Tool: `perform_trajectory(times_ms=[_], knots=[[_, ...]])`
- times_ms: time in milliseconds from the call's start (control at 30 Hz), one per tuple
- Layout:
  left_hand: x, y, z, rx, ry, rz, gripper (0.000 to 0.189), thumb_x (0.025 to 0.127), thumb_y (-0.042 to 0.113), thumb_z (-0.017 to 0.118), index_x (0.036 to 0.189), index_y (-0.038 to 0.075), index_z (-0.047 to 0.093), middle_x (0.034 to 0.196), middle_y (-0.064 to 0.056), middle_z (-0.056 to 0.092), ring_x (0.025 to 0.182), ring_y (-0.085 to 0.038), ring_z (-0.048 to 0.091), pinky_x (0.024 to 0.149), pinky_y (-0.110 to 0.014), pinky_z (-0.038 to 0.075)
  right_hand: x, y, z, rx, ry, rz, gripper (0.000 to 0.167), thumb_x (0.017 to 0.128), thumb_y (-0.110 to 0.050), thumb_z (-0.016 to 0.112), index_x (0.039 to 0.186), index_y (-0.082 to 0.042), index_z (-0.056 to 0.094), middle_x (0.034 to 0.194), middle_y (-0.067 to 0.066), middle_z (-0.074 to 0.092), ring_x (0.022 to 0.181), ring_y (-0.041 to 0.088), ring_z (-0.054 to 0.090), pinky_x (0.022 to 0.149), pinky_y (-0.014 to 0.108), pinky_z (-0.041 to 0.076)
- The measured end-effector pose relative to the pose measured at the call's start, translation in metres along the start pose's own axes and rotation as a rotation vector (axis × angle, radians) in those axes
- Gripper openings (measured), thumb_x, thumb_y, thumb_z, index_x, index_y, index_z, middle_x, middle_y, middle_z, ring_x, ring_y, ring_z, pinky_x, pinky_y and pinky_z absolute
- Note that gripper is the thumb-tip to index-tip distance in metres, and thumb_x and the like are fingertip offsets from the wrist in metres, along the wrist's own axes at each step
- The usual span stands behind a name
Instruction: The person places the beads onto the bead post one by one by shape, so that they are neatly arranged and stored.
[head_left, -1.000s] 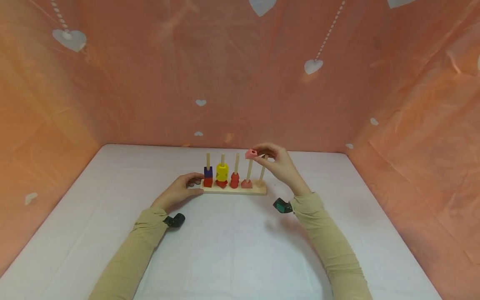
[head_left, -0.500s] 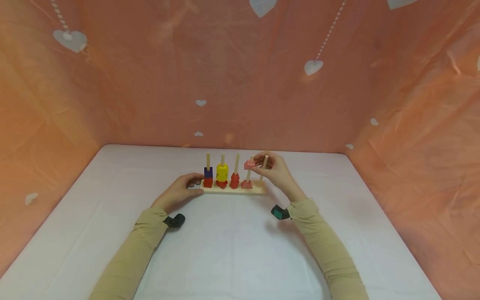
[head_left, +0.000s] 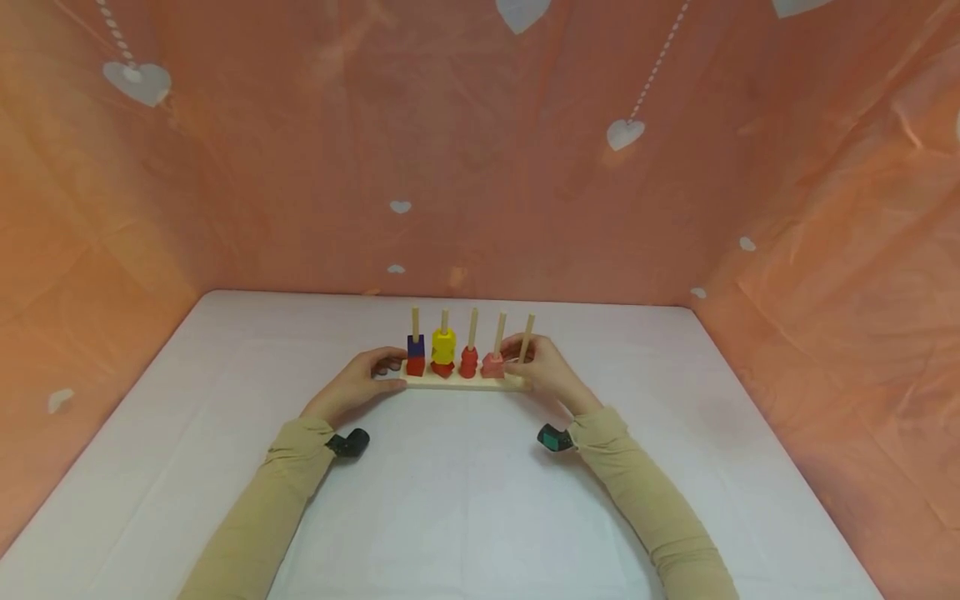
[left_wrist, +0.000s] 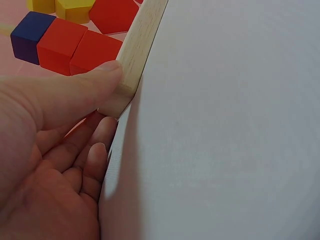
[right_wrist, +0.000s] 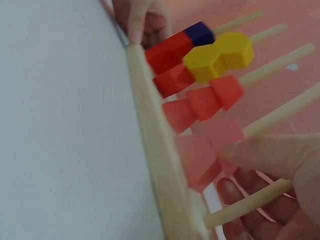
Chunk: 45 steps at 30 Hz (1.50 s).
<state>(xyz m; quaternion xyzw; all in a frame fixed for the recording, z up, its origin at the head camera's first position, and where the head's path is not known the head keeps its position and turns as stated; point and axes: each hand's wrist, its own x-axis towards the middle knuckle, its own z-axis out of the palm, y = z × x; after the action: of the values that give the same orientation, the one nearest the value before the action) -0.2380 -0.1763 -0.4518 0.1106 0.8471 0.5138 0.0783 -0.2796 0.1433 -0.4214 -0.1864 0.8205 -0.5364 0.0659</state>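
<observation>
In the head view, a wooden peg board (head_left: 457, 383) with five upright pegs stands on the white table. My left hand (head_left: 358, 383) grips its left end, the thumb pressing on the front edge in the left wrist view. On the fourth peg, my right hand (head_left: 553, 371) pinches an upper pink block (right_wrist: 225, 132) between thumb and fingers. That block sits against a lower pink block (right_wrist: 196, 159) near the base. Behind the right thumb, the fingers reach past the bare fifth peg (right_wrist: 250, 204).
The leftmost peg carries red blocks under a blue block (head_left: 416, 346). Beside it are yellow hexagonal blocks (head_left: 443, 347) above a red one, then a stack of red tapered blocks (head_left: 468, 362). A patterned orange cloth (head_left: 480, 150) surrounds the white table (head_left: 465, 500).
My right hand has come down along the fourth peg, bringing the pink block from the peg's top to the lower pink block. The left hand has stayed on the board.
</observation>
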Motion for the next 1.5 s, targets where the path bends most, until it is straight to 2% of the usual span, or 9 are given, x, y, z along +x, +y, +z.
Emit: perform_trajectory(times_ms=[133, 367, 433, 600, 867, 1100, 1233, 1367, 1500], knots=[[0.000, 0.000, -0.001, 0.012, 0.000, -0.001, 0.053, 0.087, 0.015, 0.070, 0.135, 0.006, 0.049, 0.128, -0.013, 0.053, 0.116, -0.030, 0.045, 0.103, -0.047, 0.034, 0.000, 0.003, 0.001, -0.032, -0.019, 0.015, 0.026, 0.081, 0.002, 0.071, 0.106, 0.005, 0.063, 0.099, 0.014, 0.067, 0.094, 0.023, 0.063, 0.084, 0.032, 0.052], [0.001, 0.001, -0.002, 0.014, -0.001, -0.020, 0.053, 0.086, 0.016, 0.072, 0.134, 0.007, 0.051, 0.126, -0.013, 0.053, 0.116, -0.030, 0.045, 0.103, -0.047, 0.034, -0.002, -0.004, 0.001, -0.034, -0.060, 0.002, 0.027, 0.084, 0.003, 0.068, 0.108, 0.011, 0.060, 0.103, 0.022, 0.064, 0.097, 0.030, 0.062, 0.083, 0.034, 0.053], [0.001, 0.001, -0.002, 0.025, -0.004, -0.009, 0.053, 0.086, 0.016, 0.072, 0.134, 0.006, 0.051, 0.126, -0.014, 0.053, 0.115, -0.030, 0.045, 0.103, -0.048, 0.034, 0.002, 0.006, 0.002, -0.025, -0.058, 0.003, 0.029, 0.083, 0.000, 0.070, 0.109, 0.009, 0.060, 0.104, 0.020, 0.064, 0.097, 0.028, 0.061, 0.083, 0.032, 0.052], [0.002, 0.001, -0.002, 0.029, -0.009, -0.002, 0.054, 0.085, 0.015, 0.072, 0.134, 0.004, 0.050, 0.126, -0.015, 0.053, 0.115, -0.031, 0.046, 0.102, -0.047, 0.035, 0.001, 0.006, 0.001, -0.026, -0.046, 0.012, 0.028, 0.082, -0.003, 0.072, 0.107, 0.006, 0.062, 0.101, 0.015, 0.065, 0.093, 0.024, 0.061, 0.082, 0.029, 0.051], [0.004, -0.001, -0.002, 0.034, -0.022, 0.049, 0.058, 0.085, 0.015, 0.073, 0.136, 0.002, 0.047, 0.124, -0.017, 0.054, 0.113, -0.032, 0.047, 0.101, -0.049, 0.036, -0.005, 0.008, -0.006, -0.038, -0.092, 0.003, 0.034, 0.083, -0.002, 0.072, 0.115, 0.002, 0.060, 0.108, 0.013, 0.065, 0.101, 0.025, 0.061, 0.089, 0.034, 0.050], [0.002, -0.002, -0.006, 0.005, -0.018, 0.037, 0.057, 0.086, 0.019, 0.072, 0.136, 0.005, 0.046, 0.126, -0.015, 0.054, 0.114, -0.031, 0.049, 0.101, -0.048, 0.037, -0.015, 0.010, -0.026, -0.069, -0.157, -0.133, 0.045, 0.085, 0.001, 0.069, 0.125, 0.010, 0.050, 0.121, 0.027, 0.056, 0.111, 0.038, 0.056, 0.097, 0.046, 0.044], [-0.002, -0.001, -0.010, -0.035, -0.012, 0.008, 0.050, 0.092, 0.027, 0.065, 0.136, 0.010, 0.047, 0.133, -0.013, 0.051, 0.120, -0.031, 0.048, 0.104, -0.049, 0.035, -0.024, 0.015, -0.045, -0.176, -0.110, -0.143, 0.059, 0.089, -0.008, 0.067, 0.138, 0.006, 0.037, 0.127, 0.028, 0.051, 0.116, 0.042, 0.052, 0.099, 0.051, 0.040], [-0.005, 0.002, -0.017, 0.001, 0.005, -0.017, 0.050, 0.095, 0.037, 0.058, 0.138, 0.014, 0.045, 0.138, -0.011, 0.048, 0.123, -0.031, 0.046, 0.105, -0.051, 0.033, -0.031, 0.018, -0.064, -0.348, -0.056, -0.110, 0.072, 0.091, -0.022, 0.066, 0.147, -0.004, 0.025, 0.134, 0.026, 0.047, 0.121, 0.041, 0.048, 0.100, 0.054, 0.037], [-0.005, 0.003, -0.031, 0.123, 0.029, 0.055, 0.057, 0.098, 0.036, 0.054, 0.144, 0.008, 0.037, 0.138, -0.019, 0.046, 0.122, -0.039, 0.047, 0.102, -0.055, 0.035, -0.038, 0.024, -0.082, -0.499, -0.045, -0.089, 0.078, 0.090, -0.030, 0.066, 0.150, -0.003, 0.022, 0.145, 0.024, 0.036, 0.131, 0.041, 0.035, 0.104, 0.056, 0.031]])
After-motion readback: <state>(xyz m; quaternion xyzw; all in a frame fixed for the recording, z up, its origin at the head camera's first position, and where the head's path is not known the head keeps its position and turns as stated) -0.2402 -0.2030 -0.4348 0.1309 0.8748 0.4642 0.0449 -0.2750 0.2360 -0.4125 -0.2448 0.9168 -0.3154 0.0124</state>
